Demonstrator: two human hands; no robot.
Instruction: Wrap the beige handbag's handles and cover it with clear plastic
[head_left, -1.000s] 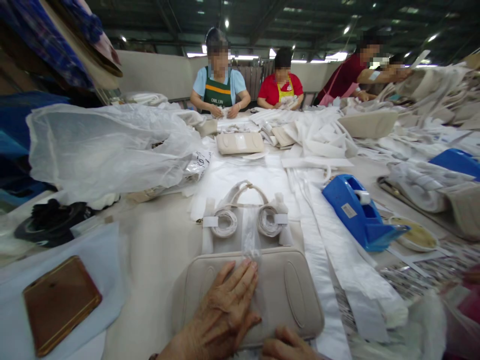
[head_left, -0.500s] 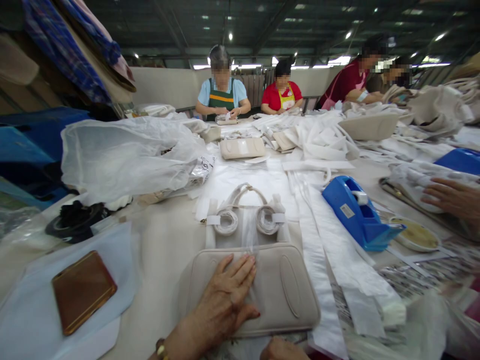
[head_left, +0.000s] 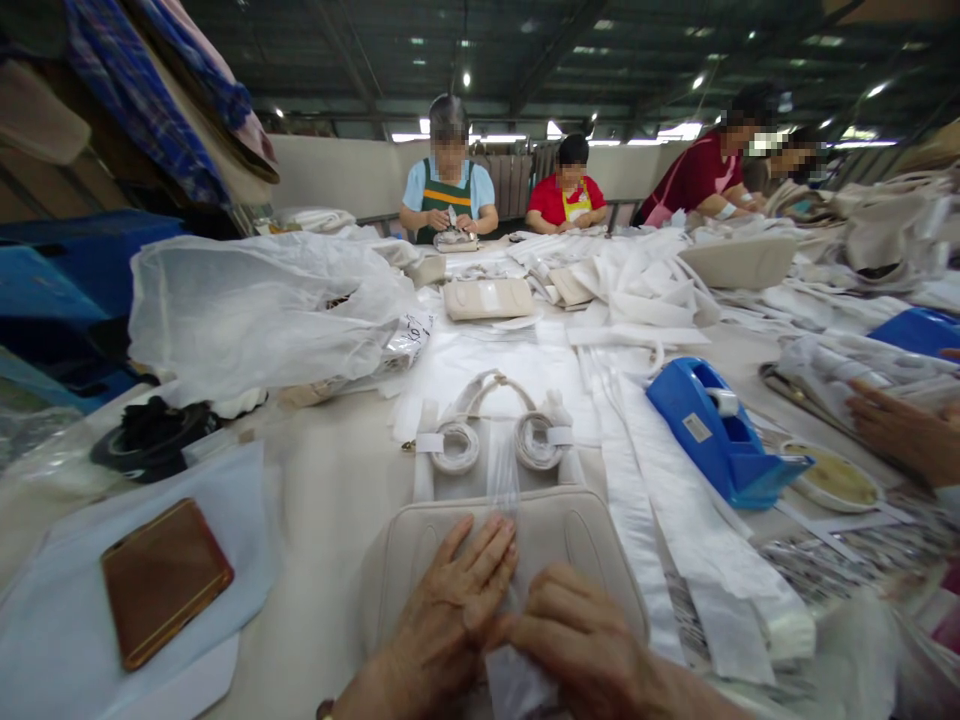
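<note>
A beige handbag [head_left: 600,540] lies flat before me, with its handles [head_left: 499,380] pointing away. White tape holds two wrapped coils [head_left: 456,447] by the handle ends. A clear plastic strip [head_left: 504,470] runs down the middle of the bag and shows again below my hands. My left hand [head_left: 457,590] rests flat on the bag, fingers stretched out over the strip's left side. Beside it, my right hand [head_left: 577,640] has its fingers curled and thumb against the strip, apparently pinching it; the fingertips are partly hidden and slightly blurred.
A blue tape dispenser [head_left: 712,430] stands right of the bag, beside white strips [head_left: 675,520]. At left lie a brown phone case [head_left: 166,583] on white sheets and a black round item [head_left: 154,440]. A co-worker's hand [head_left: 907,430] is at far right; other people work across the table.
My right hand has come up from the bottom edge onto the bag, beside my left hand. The left hand stays on the bag almost unmoved.
</note>
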